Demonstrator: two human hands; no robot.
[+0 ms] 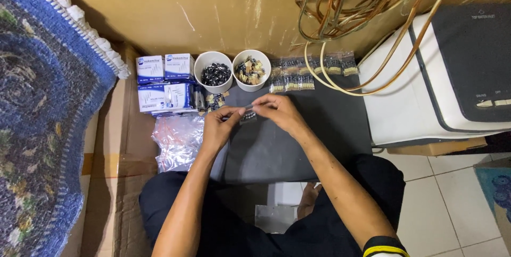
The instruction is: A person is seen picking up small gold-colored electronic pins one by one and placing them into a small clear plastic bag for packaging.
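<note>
Dark mat (314, 129): two white cups (213, 70) hold small parts.

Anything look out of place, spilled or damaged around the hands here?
Mostly tidy. A tangle of cable droops from the wall over the component strips, and loose parts lie scattered below the white cups.

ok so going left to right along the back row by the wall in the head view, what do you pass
blue patterned rug → blue and white boxes → white cup of dark parts → white cup of mixed parts → strips of small components → white and grey appliance
</note>
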